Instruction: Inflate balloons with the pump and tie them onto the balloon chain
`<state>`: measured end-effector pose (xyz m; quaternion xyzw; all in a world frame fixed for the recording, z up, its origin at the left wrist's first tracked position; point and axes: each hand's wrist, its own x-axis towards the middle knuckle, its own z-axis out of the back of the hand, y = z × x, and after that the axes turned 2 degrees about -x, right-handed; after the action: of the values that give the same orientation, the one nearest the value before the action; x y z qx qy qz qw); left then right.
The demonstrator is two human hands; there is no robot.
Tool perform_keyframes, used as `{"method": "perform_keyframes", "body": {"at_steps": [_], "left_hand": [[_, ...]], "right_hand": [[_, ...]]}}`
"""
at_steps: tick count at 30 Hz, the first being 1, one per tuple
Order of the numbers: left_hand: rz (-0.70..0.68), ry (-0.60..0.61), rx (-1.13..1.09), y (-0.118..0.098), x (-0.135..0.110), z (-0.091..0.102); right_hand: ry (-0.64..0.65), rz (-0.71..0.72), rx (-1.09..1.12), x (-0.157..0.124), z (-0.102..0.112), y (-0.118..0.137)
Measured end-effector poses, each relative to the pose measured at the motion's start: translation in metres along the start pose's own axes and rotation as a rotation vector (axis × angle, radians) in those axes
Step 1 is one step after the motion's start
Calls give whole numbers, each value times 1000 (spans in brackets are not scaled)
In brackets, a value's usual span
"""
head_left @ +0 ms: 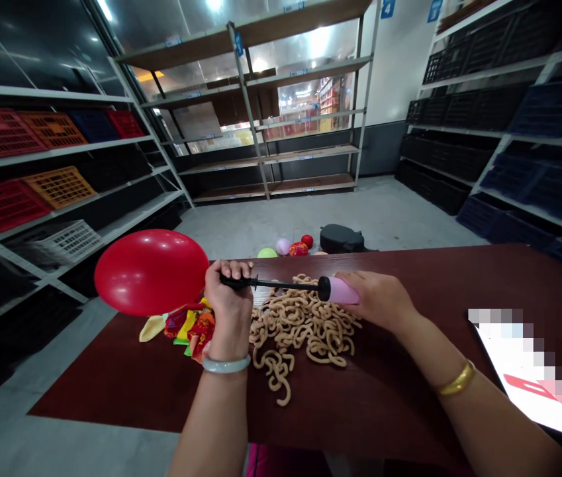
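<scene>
A hand balloon pump (327, 289) is stretched between my two hands, its thin black rod drawn out of the black-collared, pink-purple barrel. My left hand (228, 291) is closed round the black end of the pump. My right hand (380, 298) wraps the pink-purple barrel on the other side. A large, inflated red balloon (151, 271) sits right beside my left hand; where it joins the pump is hidden by the fingers. Below the pump, a pile of tan, curled, rope-like pieces (305, 324) lies on the table. Several limp balloons (191, 328) in mixed colours lie left of my left wrist.
The dark red-brown table (410, 411) bears a lit tablet-like screen (533, 377) at right. Beyond its far edge are several small inflated balloons (283, 246) and a dark grey bag (341, 238) on the floor. Shelves with crates (57, 187) stand left and right; a metal rack (265, 159) stands behind.
</scene>
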<state>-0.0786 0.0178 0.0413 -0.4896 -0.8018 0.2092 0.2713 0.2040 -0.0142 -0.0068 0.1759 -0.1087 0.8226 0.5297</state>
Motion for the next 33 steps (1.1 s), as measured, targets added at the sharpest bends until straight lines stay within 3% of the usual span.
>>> {"method": "perform_keyframes", "body": {"at_steps": [5, 12, 16, 21, 26, 30, 33], "left_hand": [[19, 22, -38, 22, -15, -7], [218, 78, -67, 73, -52, -20], [241, 116, -88, 84, -63, -25], [234, 49, -53, 73, -47, -21], [149, -14, -57, 32, -7, -6], [99, 42, -83, -1, 7, -5], [55, 95, -130, -1, 0, -10]], "right_hand": [[-24, -33, -28, -3, -4, 8], [-22, -22, 23, -6, -2, 37], [-22, -25, 69, -6, -3, 41], [9, -10, 115, -2, -9, 33], [48, -31, 86, 2, -8, 15], [24, -30, 40, 1, -1, 8], [-18, -40, -10, -2, 3, 8]]}}
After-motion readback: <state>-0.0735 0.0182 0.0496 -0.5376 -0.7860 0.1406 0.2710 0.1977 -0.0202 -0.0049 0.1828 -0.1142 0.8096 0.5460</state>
